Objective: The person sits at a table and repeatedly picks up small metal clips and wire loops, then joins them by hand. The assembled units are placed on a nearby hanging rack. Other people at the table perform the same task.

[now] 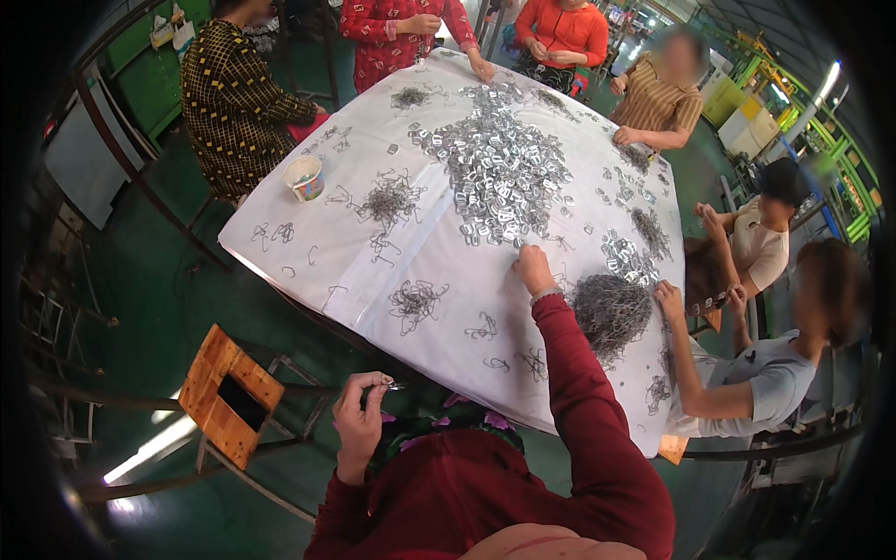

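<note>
- Fingers [378, 381] of the left hand [359, 420] pinch a small metal clip [396, 385].
- Right hand [534, 268] (fingers curled, grip unclear) touches the buckle heap [495, 177] at twelve o'clock.
- Wire pile [611, 313] lies at three o'clock.

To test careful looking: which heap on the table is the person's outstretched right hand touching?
The big central heap of flat silver clips; the right hand rests at its near edge.

Dark red long sleeves [579, 392]

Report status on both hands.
Left hand pinching a small wire piece. Right hand reaching into metal clip pile. Co-worker's hand close by.
</note>
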Available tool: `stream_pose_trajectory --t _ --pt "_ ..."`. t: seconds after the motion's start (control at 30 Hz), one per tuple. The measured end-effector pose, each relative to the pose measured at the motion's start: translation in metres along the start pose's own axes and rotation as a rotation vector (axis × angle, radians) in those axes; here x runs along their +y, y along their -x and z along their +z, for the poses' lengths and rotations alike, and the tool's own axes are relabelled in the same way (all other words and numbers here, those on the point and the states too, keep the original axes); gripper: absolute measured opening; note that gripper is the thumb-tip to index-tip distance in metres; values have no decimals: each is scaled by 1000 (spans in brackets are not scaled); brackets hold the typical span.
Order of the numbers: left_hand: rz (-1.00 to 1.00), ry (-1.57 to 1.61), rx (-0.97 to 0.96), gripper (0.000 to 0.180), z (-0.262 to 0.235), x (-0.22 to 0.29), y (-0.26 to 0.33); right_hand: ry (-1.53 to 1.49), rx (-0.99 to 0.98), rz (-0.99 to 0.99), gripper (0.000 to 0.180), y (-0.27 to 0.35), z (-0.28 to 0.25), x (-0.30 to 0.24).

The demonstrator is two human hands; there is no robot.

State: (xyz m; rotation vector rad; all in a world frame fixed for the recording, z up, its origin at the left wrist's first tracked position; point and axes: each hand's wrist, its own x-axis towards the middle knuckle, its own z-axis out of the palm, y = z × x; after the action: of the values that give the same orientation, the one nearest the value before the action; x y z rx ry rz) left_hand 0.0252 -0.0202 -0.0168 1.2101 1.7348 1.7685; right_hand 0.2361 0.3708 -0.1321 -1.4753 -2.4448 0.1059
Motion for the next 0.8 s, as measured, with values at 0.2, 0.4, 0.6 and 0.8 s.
stream_pose_trajectory --t 0.2,0.4,0.6,0.8 --pt "45 -17 -26 7 2 -2 1 -830 -188 27 33 46 -73 -62" --pt "19 -81 -66 7 0 -9 2 -1417 -406 -100 20 150 -112 -197" --pt "28 -86 -99 9 -3 -10 7 -1495 -362 -38 17 188 -129 -246" --pt "-37 -150 -62 10 5 -15 14 -1631 -368 -10 16 188 -127 -246"
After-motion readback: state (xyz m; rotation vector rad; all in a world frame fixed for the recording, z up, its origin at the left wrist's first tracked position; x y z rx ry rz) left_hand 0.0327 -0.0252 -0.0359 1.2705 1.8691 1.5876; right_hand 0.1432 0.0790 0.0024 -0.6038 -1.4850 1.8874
